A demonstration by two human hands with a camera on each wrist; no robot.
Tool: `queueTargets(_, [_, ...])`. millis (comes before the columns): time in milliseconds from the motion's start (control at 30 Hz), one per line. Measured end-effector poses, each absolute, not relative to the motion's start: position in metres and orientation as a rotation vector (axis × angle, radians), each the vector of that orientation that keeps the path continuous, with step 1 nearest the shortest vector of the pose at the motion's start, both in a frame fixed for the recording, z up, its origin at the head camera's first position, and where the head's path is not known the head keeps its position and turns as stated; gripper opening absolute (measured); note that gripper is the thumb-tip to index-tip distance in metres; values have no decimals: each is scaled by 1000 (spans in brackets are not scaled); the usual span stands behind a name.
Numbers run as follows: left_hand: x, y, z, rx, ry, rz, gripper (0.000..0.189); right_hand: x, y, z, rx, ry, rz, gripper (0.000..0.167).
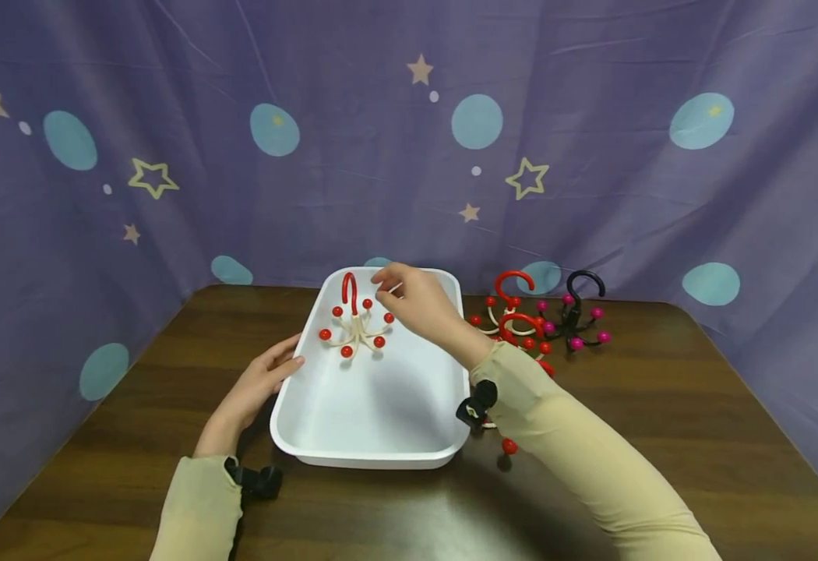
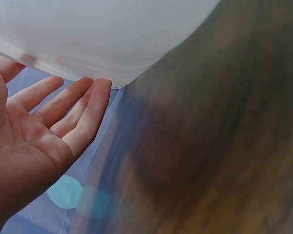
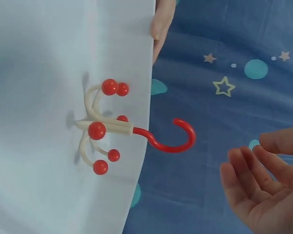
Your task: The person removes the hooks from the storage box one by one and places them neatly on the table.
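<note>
A white plastic tray (image 1: 353, 405) rests on the table, and my left hand (image 1: 258, 386) holds its left rim, thumb over the edge and fingers against the outer wall. Inside, near the back left, a multi-arm hanger (image 1: 357, 331) stands upright, with a red hook on top and cream arms ending in red balls. Over the tray's back part is my right hand (image 1: 416, 300), with relaxed fingers and nothing in them. In the right wrist view, a gap separates its fingertips (image 3: 229, 173) from the red hook (image 3: 173, 147).
Right of the tray, more red-and-cream hangers (image 1: 514, 282) stand close together, partly hidden by the right forearm. A black hanger with pink balls (image 1: 572, 315) stands beside them. The brown wooden table (image 1: 661, 421) ends at a purple patterned curtain (image 1: 353, 195).
</note>
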State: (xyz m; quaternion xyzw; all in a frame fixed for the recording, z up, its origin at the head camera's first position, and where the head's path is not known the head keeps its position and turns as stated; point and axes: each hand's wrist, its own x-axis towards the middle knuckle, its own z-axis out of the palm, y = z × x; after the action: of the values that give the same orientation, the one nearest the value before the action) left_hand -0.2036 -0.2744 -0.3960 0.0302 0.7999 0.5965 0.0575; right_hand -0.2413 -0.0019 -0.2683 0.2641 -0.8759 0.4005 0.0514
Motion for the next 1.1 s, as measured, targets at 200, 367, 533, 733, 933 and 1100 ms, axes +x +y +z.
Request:
queueTargets(200, [-203, -275, -396, 99, 2428, 1811, 60, -256, -18, -277, 745, -2688, 1206, 24])
queueTargets(367, [-205, -275, -396, 109, 2422, 1821, 60, -266, -32, -284, 691, -2707, 1199, 27])
queueTargets(533, [-205, -274, -396, 104, 2424, 1824, 61, -276, -46, -289, 661, -2699, 1099, 29])
queueTargets(733, [-204, -274, -397, 105, 2419, 1826, 61, -283, -59, -295, 585, -2704, 996, 34])
queueTargets(933, [-204, -275, -397, 117, 2415, 1828, 60, -285, -70, -297, 473, -2761, 952, 43])
queueTargets(1100, [-204, -275, -396, 119, 2410, 1826, 60, -287, -74, -299, 428, -2785, 916, 39])
